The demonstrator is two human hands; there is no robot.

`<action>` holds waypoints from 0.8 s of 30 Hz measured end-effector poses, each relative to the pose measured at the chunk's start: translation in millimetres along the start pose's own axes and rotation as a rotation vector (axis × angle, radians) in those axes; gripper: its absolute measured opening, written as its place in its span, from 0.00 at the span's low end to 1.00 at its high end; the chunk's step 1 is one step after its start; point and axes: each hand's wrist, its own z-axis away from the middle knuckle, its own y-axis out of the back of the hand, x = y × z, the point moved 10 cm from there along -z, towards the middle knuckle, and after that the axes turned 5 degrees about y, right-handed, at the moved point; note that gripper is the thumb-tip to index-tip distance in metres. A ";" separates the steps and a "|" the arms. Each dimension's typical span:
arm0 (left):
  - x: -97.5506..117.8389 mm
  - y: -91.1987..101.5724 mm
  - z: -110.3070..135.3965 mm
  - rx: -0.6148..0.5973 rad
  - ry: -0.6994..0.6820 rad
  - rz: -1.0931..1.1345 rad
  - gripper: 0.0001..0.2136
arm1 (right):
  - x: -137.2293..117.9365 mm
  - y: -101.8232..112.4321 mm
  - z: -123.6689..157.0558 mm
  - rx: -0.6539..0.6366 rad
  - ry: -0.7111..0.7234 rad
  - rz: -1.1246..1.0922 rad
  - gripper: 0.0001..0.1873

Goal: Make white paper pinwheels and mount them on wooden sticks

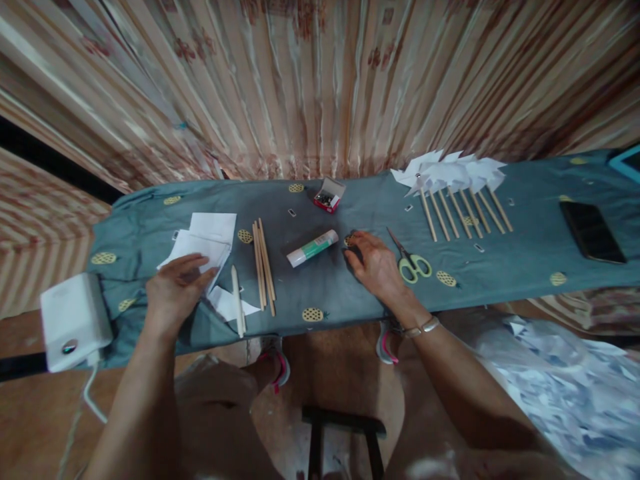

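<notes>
My left hand (176, 288) lies over a small stack of white paper sheets (210, 227) at the left. Its fingers stretch across the top sheet with the thumb apart. My right hand (374, 265) rests low on the cloth, fingers loosely bent and apart, with nothing seen in them. Green-handled scissors (413, 264) lie just right of it, blades pointing away. To its left is a glue stick (313, 249) with a green label. Several thin wooden sticks (263, 263) lie between the glue stick and the paper, beside a whitish pointed tool (237, 300).
Several paper pinwheels (453, 175) on sticks lie in a row at the back right. A small red box (329, 195) of tacks or pins stands open at the back. A phone (592, 231) lies at right, a white corded device (76, 321) at the left edge.
</notes>
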 end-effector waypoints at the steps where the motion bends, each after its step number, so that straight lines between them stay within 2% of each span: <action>1: -1.2 1.5 0.8 -0.017 0.041 0.055 0.15 | -0.2 -0.2 -0.1 -0.002 0.002 -0.002 0.16; 4: -2.2 7.9 2.9 -0.021 0.129 0.138 0.12 | -1.2 -0.7 -0.4 -0.005 0.015 0.006 0.16; 11: -14.7 16.7 3.0 0.067 0.303 0.068 0.16 | -1.7 -1.4 -0.5 -0.012 0.021 0.008 0.15; 24: -8.4 26.8 6.8 0.124 0.377 0.145 0.05 | -2.0 -1.4 -0.1 -0.013 0.018 -0.022 0.15</action>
